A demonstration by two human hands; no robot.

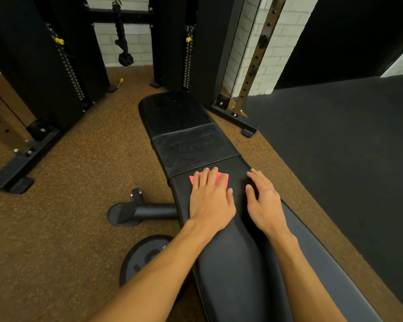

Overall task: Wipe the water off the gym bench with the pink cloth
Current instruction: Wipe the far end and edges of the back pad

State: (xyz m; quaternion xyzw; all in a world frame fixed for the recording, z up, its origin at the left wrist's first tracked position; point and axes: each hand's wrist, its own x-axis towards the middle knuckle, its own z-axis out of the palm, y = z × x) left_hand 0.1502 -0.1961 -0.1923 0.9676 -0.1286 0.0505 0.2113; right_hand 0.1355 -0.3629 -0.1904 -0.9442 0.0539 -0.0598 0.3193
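Left grip flat, fingers straight, pressing the small pink folded cloth onto the black padded vinyl desk, mid-length. Right grip released, just beside. Use even palm pressure and overlapping strokes. Can't see any water.

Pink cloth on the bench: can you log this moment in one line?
left hand: flat on pink cloth | right hand: open beside cloth | gym bench: water not discernible

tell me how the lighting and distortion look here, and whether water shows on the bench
Head view: dim, warm light; the wide lens bows the bench and rack post; a dull sheen runs down the bench's right side; the cloth under the left hand is clear, but no water shows.
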